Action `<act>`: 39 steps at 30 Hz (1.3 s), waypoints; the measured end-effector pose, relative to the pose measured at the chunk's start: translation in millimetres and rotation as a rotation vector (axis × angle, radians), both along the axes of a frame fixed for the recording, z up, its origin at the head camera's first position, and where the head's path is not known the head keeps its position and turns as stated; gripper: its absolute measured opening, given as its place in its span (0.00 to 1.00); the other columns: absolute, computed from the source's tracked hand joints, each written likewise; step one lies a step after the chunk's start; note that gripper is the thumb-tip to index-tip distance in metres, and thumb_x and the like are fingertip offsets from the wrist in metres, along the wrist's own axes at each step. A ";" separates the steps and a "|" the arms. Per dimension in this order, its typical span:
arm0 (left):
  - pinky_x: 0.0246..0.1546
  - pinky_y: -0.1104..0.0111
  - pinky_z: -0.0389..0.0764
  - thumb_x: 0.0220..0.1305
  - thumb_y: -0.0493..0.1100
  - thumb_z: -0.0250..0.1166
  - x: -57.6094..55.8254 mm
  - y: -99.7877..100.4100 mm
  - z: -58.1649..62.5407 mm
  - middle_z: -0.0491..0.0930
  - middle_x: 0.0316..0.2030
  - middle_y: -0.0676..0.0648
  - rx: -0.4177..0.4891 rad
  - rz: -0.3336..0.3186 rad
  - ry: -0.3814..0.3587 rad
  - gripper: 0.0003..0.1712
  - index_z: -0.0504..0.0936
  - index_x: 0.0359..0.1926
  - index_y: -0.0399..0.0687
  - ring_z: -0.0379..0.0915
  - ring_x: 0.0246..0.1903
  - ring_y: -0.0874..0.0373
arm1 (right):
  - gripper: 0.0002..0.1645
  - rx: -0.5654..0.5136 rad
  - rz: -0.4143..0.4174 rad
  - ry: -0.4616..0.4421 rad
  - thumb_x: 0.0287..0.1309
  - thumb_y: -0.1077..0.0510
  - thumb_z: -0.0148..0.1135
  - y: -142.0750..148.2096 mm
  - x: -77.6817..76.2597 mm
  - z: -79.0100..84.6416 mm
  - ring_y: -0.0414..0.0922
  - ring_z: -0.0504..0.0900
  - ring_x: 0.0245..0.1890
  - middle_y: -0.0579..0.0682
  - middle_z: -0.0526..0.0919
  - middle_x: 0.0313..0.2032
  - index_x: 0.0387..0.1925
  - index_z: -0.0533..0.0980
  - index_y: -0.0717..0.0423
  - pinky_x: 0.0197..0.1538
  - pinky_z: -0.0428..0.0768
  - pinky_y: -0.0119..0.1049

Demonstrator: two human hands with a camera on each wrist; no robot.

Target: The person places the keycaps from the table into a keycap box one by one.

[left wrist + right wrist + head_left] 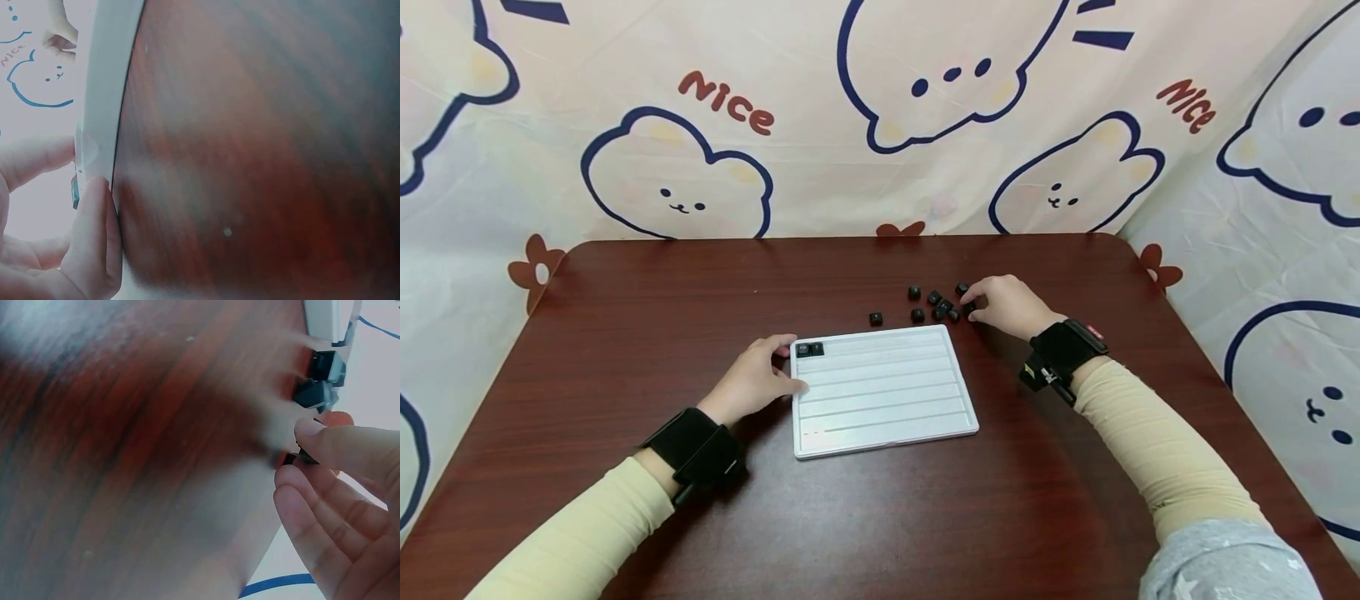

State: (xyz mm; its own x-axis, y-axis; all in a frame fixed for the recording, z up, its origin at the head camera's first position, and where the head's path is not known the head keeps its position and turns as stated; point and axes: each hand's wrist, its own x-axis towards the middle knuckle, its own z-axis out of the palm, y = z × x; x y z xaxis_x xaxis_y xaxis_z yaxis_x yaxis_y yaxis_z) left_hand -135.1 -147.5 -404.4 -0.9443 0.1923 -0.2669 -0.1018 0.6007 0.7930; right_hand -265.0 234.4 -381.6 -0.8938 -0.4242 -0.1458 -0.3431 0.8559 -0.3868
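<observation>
A white ridged board (880, 392) lies flat on the table. My left hand (752, 379) grips its left edge, thumb over the rim and fingers by the far left corner. Two black keycaps (810, 350) sit side by side on the board's top row in that corner. Past the far right corner, my right hand (1011, 304) pinches a black keycap (307, 455) between thumb and fingers, low over the table. Other loose keycaps (942, 309) lie close to the left of those fingertips, one of them (962, 288) just behind.
The brown table (700, 283) ends at a hanging patterned cloth (820, 183) behind it and at both sides. More loose keycaps (913, 292) are scattered beyond the board's far edge, one (876, 318) apart to the left.
</observation>
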 end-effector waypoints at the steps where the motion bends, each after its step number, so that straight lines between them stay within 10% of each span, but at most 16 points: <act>1: 0.38 0.63 0.77 0.62 0.37 0.74 0.0 0.0 -0.1 0.68 0.62 0.33 -0.002 -0.001 0.000 0.45 0.61 0.75 0.33 0.75 0.46 0.47 | 0.16 -0.005 0.002 0.002 0.63 0.67 0.67 0.4 0.0 0.4 0.58 0.79 0.57 0.63 0.83 0.55 0.52 0.84 0.63 0.56 0.77 0.54; 39: 0.37 0.64 0.76 0.62 0.36 0.74 -1.2 0.2 -1.1 0.69 0.60 0.34 -0.016 0.001 0.009 0.45 0.62 0.75 0.32 0.76 0.44 0.48 | 0.17 -0.040 0.140 0.023 0.62 0.64 0.72 -28.6 24.5 18.7 0.54 0.81 0.54 0.59 0.83 0.53 0.53 0.85 0.61 0.52 0.80 0.49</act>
